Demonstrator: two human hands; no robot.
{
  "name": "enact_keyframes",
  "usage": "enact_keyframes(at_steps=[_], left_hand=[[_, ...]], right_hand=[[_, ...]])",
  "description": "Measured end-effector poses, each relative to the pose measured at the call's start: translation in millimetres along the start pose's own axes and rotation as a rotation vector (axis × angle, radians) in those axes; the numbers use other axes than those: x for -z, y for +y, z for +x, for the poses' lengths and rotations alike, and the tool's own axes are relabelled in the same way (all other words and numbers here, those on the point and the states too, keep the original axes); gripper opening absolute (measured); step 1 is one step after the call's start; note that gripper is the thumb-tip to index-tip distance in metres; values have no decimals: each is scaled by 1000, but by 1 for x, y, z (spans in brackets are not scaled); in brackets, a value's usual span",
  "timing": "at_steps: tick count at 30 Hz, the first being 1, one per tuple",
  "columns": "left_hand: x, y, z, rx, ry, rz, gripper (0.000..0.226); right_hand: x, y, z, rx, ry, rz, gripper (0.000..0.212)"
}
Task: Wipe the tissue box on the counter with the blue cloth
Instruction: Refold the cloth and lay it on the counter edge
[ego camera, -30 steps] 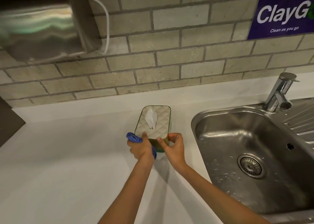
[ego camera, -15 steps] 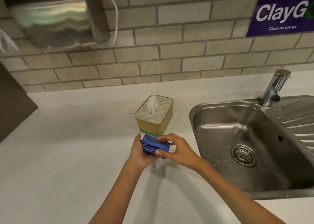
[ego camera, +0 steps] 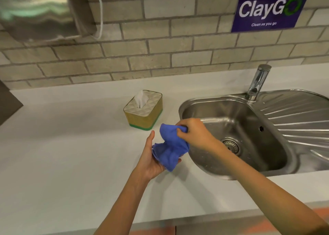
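The tissue box (ego camera: 143,112) stands alone on the white counter (ego camera: 62,154), yellow-sided with a green base, a quilted pale top and a white tissue poking out. In front of it, closer to me, both hands hold the blue cloth (ego camera: 170,146) above the counter. My left hand (ego camera: 151,158) cups the bunched lower part from underneath. My right hand (ego camera: 193,132) pinches the cloth's upper corner, near the sink's edge. Neither hand touches the box.
A steel sink (ego camera: 235,135) with a drain, a tap (ego camera: 257,81) and a ribbed draining board lies to the right. A steel dispenser (ego camera: 41,12) hangs on the brick wall at upper left, and a purple sign (ego camera: 268,7) at upper right.
Both hands have left the tissue box and drawn back toward me with the cloth. The right hand has taken hold of the cloth and pulled one corner up. The box stands free.
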State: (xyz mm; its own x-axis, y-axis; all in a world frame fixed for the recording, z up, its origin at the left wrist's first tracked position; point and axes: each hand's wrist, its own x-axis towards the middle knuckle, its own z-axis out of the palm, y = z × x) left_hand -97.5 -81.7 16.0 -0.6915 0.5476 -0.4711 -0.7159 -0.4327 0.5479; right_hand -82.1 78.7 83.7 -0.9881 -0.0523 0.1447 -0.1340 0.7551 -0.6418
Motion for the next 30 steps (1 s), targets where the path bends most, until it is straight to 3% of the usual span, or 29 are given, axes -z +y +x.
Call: enact_keyframes(at_steps=[2, 5, 8, 13, 16, 20, 23, 25, 30], left_hand=[[-2, -9, -10, 5, -76, 27, 44], [4, -24, -11, -36, -8, 46, 20], [-3, -38, -6, -61, 82, 143, 26], [-19, -62, -4, -115, 229, 229, 31], [-19, -64, -10, -181, 354, 343, 31], [-14, -65, -19, -266, 488, 669, 26], [-13, -80, -25, -268, 490, 853, 21], [-15, -96, -27, -267, 463, 972, 18], [-24, -128, -27, -379, 490, 1255, 15]], right_hand=[[14, 8, -1, -84, 69, 65, 21], [33, 18, -5, -217, 127, 239, 21], [44, 22, -11, -298, 108, 388, 23], [52, 20, -28, -294, 85, 474, 14], [55, 26, -43, -335, 74, 496, 20], [53, 57, -79, -508, 25, 526, 24], [48, 88, -111, -704, -25, 591, 16], [42, 108, -133, -795, -34, 497, 11], [26, 138, -170, -848, -24, 184, 22]])
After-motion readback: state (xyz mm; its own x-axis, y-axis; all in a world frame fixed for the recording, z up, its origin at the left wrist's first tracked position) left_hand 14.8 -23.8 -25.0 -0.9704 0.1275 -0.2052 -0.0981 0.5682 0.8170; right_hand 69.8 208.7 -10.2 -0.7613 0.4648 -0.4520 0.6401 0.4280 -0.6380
